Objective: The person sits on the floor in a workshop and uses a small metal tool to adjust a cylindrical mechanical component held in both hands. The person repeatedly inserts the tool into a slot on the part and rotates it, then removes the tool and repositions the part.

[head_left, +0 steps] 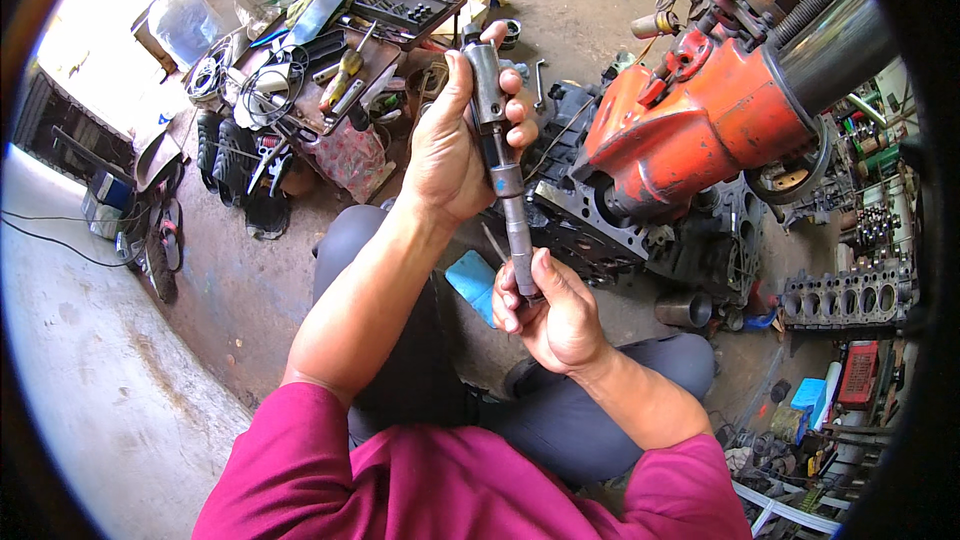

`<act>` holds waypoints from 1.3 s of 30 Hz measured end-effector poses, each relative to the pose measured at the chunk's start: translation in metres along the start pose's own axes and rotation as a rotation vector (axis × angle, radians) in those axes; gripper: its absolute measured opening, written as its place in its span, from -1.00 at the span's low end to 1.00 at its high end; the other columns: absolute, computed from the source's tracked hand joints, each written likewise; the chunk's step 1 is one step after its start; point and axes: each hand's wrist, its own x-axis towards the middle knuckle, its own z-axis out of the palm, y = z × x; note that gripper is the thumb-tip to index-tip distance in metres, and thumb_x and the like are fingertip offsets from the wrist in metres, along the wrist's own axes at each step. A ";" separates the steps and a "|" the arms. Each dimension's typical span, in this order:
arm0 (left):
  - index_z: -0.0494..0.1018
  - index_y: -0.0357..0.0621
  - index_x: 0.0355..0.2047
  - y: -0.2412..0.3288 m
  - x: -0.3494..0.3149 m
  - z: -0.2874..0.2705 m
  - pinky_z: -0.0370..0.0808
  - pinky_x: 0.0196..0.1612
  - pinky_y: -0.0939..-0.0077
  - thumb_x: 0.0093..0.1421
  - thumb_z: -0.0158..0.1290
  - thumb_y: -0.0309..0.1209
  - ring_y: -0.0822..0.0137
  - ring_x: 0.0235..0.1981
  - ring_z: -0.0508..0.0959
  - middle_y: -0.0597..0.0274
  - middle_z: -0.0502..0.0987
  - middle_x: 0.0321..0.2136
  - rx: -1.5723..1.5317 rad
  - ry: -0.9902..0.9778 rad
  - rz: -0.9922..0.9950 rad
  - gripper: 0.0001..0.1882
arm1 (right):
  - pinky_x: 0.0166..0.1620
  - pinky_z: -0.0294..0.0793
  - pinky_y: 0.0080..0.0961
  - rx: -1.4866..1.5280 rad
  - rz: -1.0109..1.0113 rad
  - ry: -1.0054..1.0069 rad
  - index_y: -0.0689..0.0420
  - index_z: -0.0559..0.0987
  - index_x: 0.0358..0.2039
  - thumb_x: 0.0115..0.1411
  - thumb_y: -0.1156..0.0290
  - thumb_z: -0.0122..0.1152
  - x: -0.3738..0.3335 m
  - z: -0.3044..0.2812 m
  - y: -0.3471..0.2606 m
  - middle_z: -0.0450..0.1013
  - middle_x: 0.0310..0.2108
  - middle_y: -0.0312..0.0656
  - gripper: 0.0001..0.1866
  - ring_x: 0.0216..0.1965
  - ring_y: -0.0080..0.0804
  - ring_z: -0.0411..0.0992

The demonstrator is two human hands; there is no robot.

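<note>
A slim, stepped metal rod-shaped part [514,218] is held in front of me, nearly upright with its lower end tilted to the right. It has a thick upper barrel with a small round hole, a narrower dark neck and a collar with a blue mark. My left hand [448,150] is closed around the upper barrel, thumb on one side and fingertips on the other. The fingers of my right hand [556,315] pinch the bottom end, hiding its tip. Beneath them, a light blue flat piece [472,285] lies near my legs.
A big orange machine housing [690,130] rests over a dark engine block [590,225] at the right. Near it stand a metal sleeve [684,310] and a cylinder block [845,298]. A cluttered tool table [300,105] is at the far left; a pale curved surface [90,370] borders the left.
</note>
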 end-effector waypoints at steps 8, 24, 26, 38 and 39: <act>0.14 0.05 0.30 -0.001 -0.001 0.004 0.39 -0.42 0.56 0.35 -0.10 0.06 0.44 -0.39 0.38 0.29 0.40 -0.33 -0.051 -0.031 -0.027 -0.37 | -0.36 0.34 -0.51 0.163 0.077 -0.087 0.19 0.48 -0.24 0.42 -0.02 -0.13 -0.001 0.000 0.003 0.35 -0.47 -0.24 -0.52 -0.50 -0.44 0.35; 0.10 -0.01 0.34 0.000 -0.003 0.012 0.30 -0.50 0.65 0.37 -0.14 0.05 0.48 -0.42 0.27 0.33 0.32 -0.37 -0.071 -0.009 -0.017 -0.34 | -0.41 0.33 -0.69 -0.060 0.006 -0.060 0.21 0.50 -0.23 0.40 0.07 0.00 -0.004 0.000 0.004 0.36 -0.46 -0.29 -0.60 -0.48 -0.59 0.34; 0.08 -0.03 0.35 0.000 -0.004 0.013 0.29 -0.52 0.67 0.38 -0.15 0.03 0.49 -0.43 0.24 0.34 0.28 -0.38 -0.012 0.024 0.010 -0.34 | -0.40 0.32 -0.63 -0.181 -0.032 -0.033 0.20 0.50 -0.21 0.36 0.03 0.05 -0.001 0.000 0.003 0.35 -0.48 -0.27 -0.58 -0.50 -0.56 0.32; 0.10 -0.08 0.35 -0.012 -0.014 0.009 0.47 -0.49 0.66 0.34 0.01 -0.03 0.49 -0.46 0.53 0.22 0.51 -0.40 0.730 0.035 0.007 -0.30 | -0.63 0.16 -0.74 -0.643 -0.390 0.202 0.24 0.57 -0.21 0.33 0.31 0.19 -0.003 0.001 -0.064 0.43 -0.65 -0.32 -0.77 -0.71 -0.75 0.23; 0.10 -0.09 0.35 -0.015 -0.014 0.009 0.47 -0.49 0.66 0.34 0.01 -0.03 0.49 -0.46 0.53 0.21 0.51 -0.40 0.752 0.022 -0.008 -0.30 | -0.64 0.17 -0.75 -0.651 -0.387 0.217 0.24 0.56 -0.19 0.34 0.33 0.17 -0.003 0.002 -0.064 0.44 -0.65 -0.30 -0.78 -0.72 -0.73 0.23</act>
